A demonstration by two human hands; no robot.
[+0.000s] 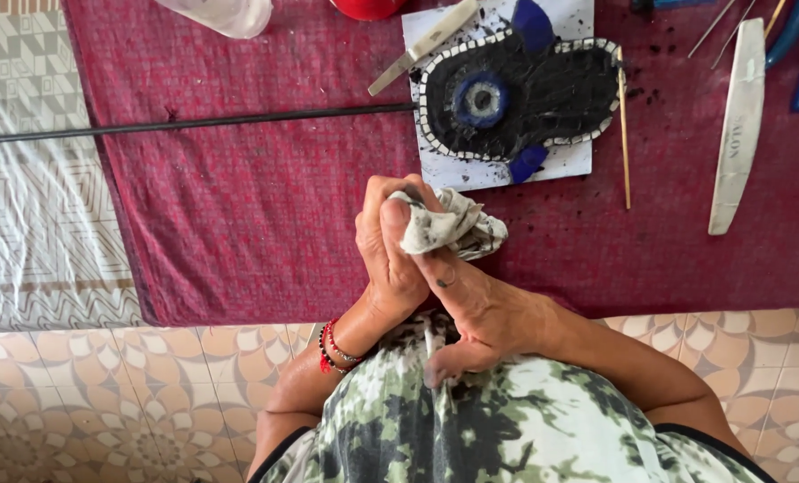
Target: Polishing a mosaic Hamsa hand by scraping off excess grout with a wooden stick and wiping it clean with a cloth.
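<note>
Crumpled white cloth [450, 225], smudged with dark marks, sits between both hands just above the person's lap. Left hand [391, 246] upright, wrist bent, fingers curled over the cloth's left side, thumb pressed against its top edge. Beaded red-and-black bracelet [331, 347] on that wrist. Right hand [476, 309] comes in from the lower right, forearm angled across the green-and-white patterned shirt [471, 420]; its fingers reach up under the cloth and pinch it against the left hand; a dark smear shows on one finger. Both hands closed on the cloth, pressed together.

Beyond the hands, on a dark red table cover [256, 206], a black mosaic piece [543, 94] with a white tile border and a blue round centre lies on a white sheet [453, 170], well apart from the cloth. Thin wooden stick [624, 134] just right of it. Long black rod [194, 122] runs left from the sheet. White nail file [738, 125] lies farther right. Patterned floor tiles [131, 394] below the table edge.
</note>
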